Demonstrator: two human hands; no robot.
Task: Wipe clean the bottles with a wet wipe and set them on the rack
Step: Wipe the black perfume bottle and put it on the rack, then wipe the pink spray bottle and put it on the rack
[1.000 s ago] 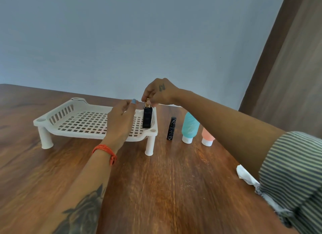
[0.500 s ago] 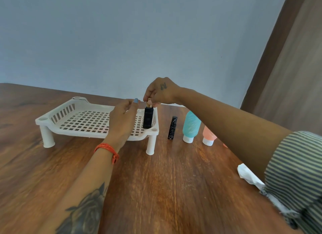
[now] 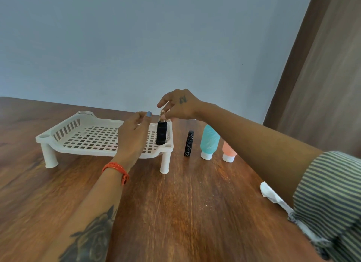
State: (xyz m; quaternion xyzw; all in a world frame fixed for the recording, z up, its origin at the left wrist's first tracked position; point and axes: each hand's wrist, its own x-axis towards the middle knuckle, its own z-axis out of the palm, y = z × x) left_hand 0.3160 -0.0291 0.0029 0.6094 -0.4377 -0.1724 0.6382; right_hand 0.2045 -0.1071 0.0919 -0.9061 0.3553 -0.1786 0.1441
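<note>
Fingers of my right hand are spreading apart over the gold cap of the black bottle; half a second ago they were bunched tight around that cap, and now they sit loose, so I can't quite tell if a fingertip is still brushing it. My left hand hangs just beside the bottle with its fingers loosely curled, holding nothing, a shade further from the bottle than it was a moment back. The bottle stands upright on the grid of the white rack, in the near right corner, and it stays up on its own.

To me that means this one is placed and I'm letting go of it. Three more wait on the table to the right of the rack: a slim black tube, a teal bottle and a peach bottle partly behind my forearm, all standing on their caps or bases, none on the rack yet. The white wipe lies near my right elbow, so I reckon my next job is to fetch it and start on the slim tube, minding that my arm doesn't knock the tall ones over
</note>
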